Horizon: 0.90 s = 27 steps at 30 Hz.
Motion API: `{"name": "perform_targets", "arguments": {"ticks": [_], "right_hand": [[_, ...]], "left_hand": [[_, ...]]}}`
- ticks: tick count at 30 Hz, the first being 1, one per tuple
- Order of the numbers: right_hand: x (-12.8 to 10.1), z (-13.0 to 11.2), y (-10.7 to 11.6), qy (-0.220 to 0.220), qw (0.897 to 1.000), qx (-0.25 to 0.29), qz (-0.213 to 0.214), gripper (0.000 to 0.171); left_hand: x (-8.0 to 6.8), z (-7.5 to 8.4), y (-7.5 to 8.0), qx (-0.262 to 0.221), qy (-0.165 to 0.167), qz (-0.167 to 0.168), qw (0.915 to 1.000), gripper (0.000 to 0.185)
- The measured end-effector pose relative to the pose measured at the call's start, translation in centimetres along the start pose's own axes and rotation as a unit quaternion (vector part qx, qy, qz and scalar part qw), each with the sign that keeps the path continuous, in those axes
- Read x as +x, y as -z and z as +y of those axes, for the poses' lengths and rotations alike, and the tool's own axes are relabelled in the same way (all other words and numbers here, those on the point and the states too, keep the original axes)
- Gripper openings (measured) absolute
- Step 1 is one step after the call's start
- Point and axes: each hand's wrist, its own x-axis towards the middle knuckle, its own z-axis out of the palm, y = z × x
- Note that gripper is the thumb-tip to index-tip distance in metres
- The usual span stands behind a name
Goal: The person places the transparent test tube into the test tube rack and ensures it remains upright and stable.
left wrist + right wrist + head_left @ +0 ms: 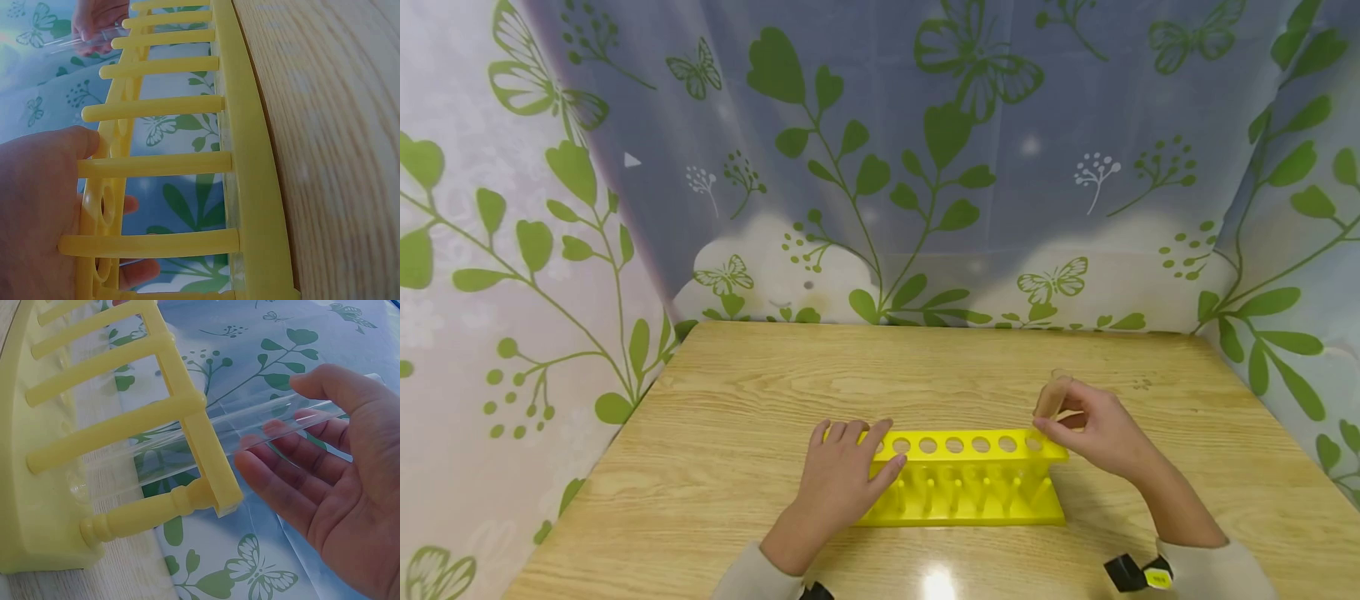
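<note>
A yellow test tube rack (966, 517) stands upright on the table, with a row of round holes along its top bar and pegs below. My left hand (838, 479) grips the rack's left end, thumb on the near side and fingers over the top bar. At the right end, my right hand (1101, 429) loosely holds a clear test tube (1054, 398) near its upper part, between thumb and fingers. In the right wrist view the test tube (250, 431) passes through the end hole, its rounded bottom down at the rack's base.
The wood-grain table (760, 367) extends around the rack on all sides. Behind it hangs a blue and white curtain (1075, 83) with green leaves and butterflies. A black device (1123, 573) is at the right sleeve.
</note>
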Motion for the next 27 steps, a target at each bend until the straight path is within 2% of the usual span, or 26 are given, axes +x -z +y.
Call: {"name": "perform_targets", "arguments": {"ticks": [7,14,22,27], "right_hand": [[0.27,0.03,0.02,0.007,1.000,0.005,-0.002,0.014],[0.23,-0.02,0.11,0.001,1.000,-0.001,0.003,0.014],[-0.08,0.15,-0.10,-0.005,1.000,0.018,-0.002,0.013],[-0.10,0.33,-0.38,-0.001,1.000,0.022,-0.007,0.012]], "left_hand": [[0.19,-0.17,-0.10,0.009,-0.002,0.011,0.9999,0.052],[0.38,-0.17,-0.11,0.007,-0.005,0.007,0.9999,0.052],[0.17,-0.18,-0.18,0.009,-0.005,0.000,0.9999,0.053],[-0.10,-0.16,-0.17,0.006,-0.006,0.008,0.9999,0.052]]}}
